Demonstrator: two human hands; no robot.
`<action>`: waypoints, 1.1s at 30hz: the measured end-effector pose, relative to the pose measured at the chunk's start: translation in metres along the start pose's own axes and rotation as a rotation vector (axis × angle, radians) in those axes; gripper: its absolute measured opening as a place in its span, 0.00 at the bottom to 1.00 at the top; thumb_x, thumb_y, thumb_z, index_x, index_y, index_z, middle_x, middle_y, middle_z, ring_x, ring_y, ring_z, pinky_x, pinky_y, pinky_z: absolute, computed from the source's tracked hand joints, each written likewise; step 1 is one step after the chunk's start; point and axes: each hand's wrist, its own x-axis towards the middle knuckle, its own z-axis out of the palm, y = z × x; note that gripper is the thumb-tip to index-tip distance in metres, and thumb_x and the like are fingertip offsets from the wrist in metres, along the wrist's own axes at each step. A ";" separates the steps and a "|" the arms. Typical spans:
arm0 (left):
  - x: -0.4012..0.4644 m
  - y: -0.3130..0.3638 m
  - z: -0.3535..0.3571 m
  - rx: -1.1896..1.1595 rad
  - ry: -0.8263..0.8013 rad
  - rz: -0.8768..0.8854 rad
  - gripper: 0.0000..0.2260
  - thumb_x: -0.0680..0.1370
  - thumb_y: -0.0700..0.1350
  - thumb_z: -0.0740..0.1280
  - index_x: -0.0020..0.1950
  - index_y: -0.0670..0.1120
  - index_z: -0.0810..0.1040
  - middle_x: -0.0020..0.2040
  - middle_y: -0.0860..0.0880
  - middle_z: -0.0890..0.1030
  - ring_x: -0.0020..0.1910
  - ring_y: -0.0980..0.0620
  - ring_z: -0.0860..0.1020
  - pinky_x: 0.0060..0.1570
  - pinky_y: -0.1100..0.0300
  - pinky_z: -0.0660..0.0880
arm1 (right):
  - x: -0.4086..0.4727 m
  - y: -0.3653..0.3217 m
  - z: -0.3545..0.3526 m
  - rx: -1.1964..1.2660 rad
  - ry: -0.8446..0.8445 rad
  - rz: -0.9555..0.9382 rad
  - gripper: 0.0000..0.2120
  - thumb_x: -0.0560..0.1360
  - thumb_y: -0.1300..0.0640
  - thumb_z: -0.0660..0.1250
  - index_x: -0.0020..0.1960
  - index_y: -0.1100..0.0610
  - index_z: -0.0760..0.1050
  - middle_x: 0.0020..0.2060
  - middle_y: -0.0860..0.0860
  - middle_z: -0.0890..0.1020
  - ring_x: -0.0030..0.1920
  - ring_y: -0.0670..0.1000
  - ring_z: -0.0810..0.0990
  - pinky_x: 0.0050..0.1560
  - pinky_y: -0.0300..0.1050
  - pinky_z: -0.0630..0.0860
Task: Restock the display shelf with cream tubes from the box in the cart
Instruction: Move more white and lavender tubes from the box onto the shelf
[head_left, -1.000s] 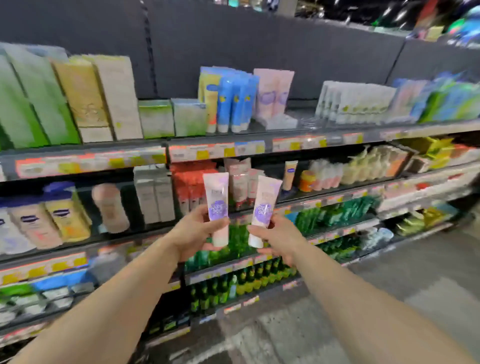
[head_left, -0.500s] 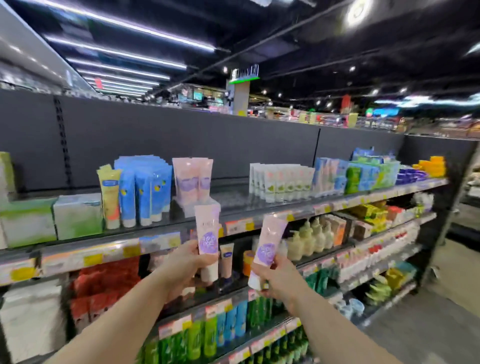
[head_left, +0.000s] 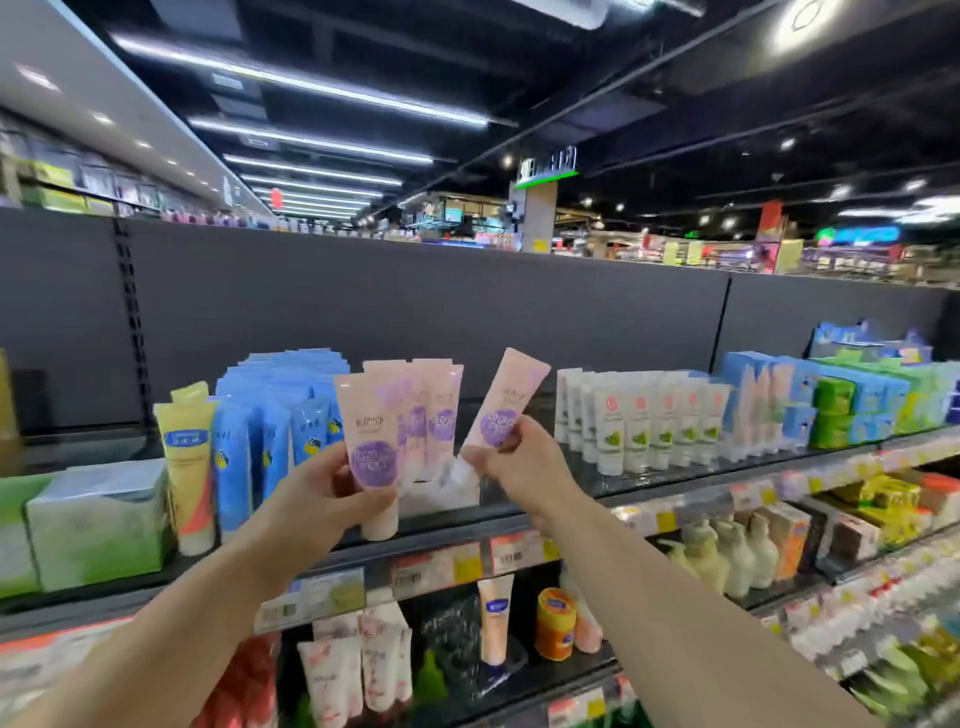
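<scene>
Both hands raised in front of the top shelf (head_left: 675, 486), each clamped on one pink cream tube with a purple round label.

Left hand (head_left: 317, 499): fingers and thumb curled round the lower half of the left tube (head_left: 366, 441). Tube upright, cap down, crimped end up. Its cap sits level with the shelf's front edge; I cannot tell whether it touches the shelf.

Right hand (head_left: 511, 460): thumb and fingers pinch the right tube (head_left: 506, 402) near its lower end. Tube tilted, top leaning to the right, held above the shelf and clear of it.

The two hands are apart, with a gap between them. In that gap, on the shelf, stands a small group of matching pink tubes (head_left: 431, 410), upright, just behind the held ones. Something pale and blurred lies at their base; cannot identify it.

Neighbours on the same shelf: blue tubes (head_left: 270, 431) just left of the pink group, then a yellow tube (head_left: 187, 457), then green-and-white boxes (head_left: 98, 519) at far left. To the right, past a bare stretch of shelf, a row of white tubes (head_left: 639, 421) with green marks, then blue and green boxes (head_left: 852, 400).

Price tags (head_left: 436, 569) run along the shelf's front rail. The lower shelf carries more tubes, an orange jar (head_left: 556, 621) and pump bottles (head_left: 727, 556).

Box and cart not in view.
</scene>
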 end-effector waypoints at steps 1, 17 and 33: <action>0.000 -0.002 -0.004 0.031 0.027 -0.003 0.12 0.75 0.41 0.72 0.56 0.53 0.79 0.50 0.51 0.85 0.51 0.50 0.82 0.53 0.55 0.76 | 0.012 0.000 0.007 0.020 -0.002 0.000 0.17 0.70 0.57 0.76 0.56 0.54 0.75 0.49 0.49 0.82 0.48 0.48 0.81 0.51 0.42 0.78; 0.003 -0.016 -0.007 0.003 0.239 -0.128 0.12 0.73 0.37 0.73 0.53 0.49 0.80 0.49 0.44 0.84 0.51 0.47 0.82 0.52 0.56 0.78 | 0.057 0.018 0.073 -0.309 0.000 -0.078 0.19 0.71 0.55 0.72 0.58 0.57 0.69 0.48 0.50 0.75 0.51 0.52 0.78 0.43 0.38 0.68; 0.014 -0.004 0.010 0.058 0.209 -0.102 0.12 0.74 0.44 0.73 0.55 0.54 0.77 0.49 0.52 0.83 0.48 0.54 0.82 0.47 0.58 0.80 | 0.044 0.010 0.044 -0.159 -0.046 -0.230 0.10 0.74 0.55 0.72 0.49 0.53 0.71 0.44 0.47 0.77 0.43 0.47 0.76 0.38 0.35 0.69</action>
